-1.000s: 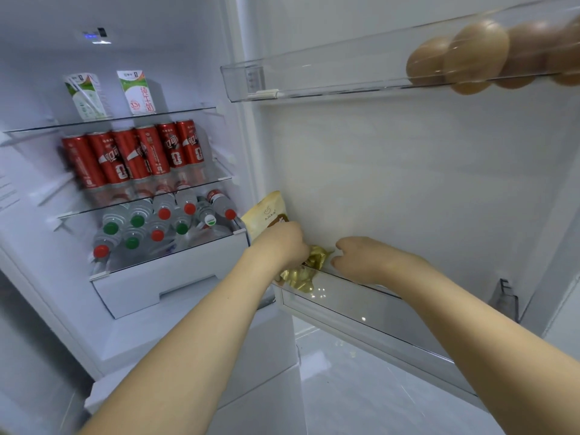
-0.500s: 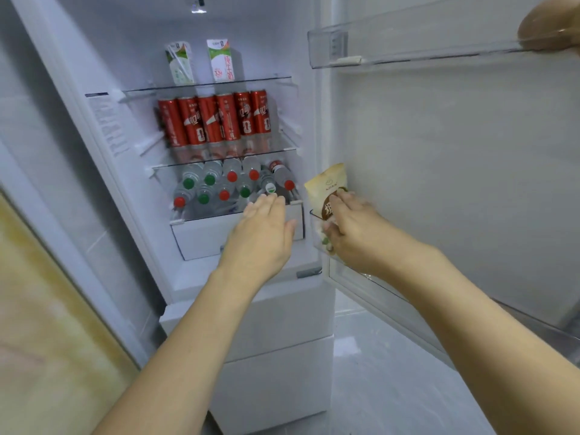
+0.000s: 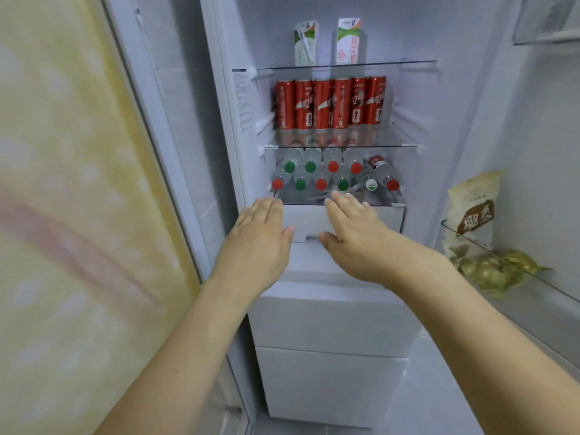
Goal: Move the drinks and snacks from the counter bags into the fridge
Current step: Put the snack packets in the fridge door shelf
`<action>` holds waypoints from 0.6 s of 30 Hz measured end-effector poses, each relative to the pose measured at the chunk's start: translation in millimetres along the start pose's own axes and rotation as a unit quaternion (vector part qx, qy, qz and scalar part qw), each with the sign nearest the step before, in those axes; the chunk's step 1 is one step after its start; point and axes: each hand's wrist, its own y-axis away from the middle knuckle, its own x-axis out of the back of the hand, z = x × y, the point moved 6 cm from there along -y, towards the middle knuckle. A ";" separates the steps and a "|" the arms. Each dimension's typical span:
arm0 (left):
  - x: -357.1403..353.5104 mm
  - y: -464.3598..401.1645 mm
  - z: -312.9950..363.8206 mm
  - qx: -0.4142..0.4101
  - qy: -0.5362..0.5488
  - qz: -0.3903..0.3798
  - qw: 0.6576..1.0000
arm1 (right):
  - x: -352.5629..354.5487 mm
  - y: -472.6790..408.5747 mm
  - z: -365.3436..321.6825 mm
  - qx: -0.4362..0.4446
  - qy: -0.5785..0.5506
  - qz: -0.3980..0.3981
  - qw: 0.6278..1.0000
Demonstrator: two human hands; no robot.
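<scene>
Far left I noted only the yellowish wall (image 3: 78, 183), blurred. Next, my left hand (image 3: 259, 235) was spread flat, palm down, holding nothing, fingertips at the front edge of the white drawer (image 3: 361, 215) under the lowest glass shelf. My right hand (image 3: 353, 237) lay just beside it, likewise flat and holding nothing; I judged both were placed there to push the drawer in, though contact could not be confirmed.

Above the hands, bottles (image 3: 332, 177) lay on their sides, caps forward, probably so two layers fit the low gap. The red cans (image 3: 331, 103) stood upright in a tight row on the middle shelf; two milk cartons (image 3: 326, 42) stood on the top one.

At right, the snack bag (image 3: 474, 211) stood upright in the door bin (image 3: 533, 296), leaning on the door liner, with gold-wrapped sweets (image 3: 489, 271) loose beside it. The bench bags were out of view.
</scene>
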 end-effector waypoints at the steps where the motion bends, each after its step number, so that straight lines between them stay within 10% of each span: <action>1: 0.7 1.3 -8.3 0.012 -0.004 -0.001 1.000 | -5.0 -6.5 -5.8 0.007 0.011 -0.012 1.000; 18: 54.1 106.5 -90.3 0.257 -0.105 0.017 0.961 | -35.7 -30.3 -129.1 0.225 -0.035 -0.104 0.968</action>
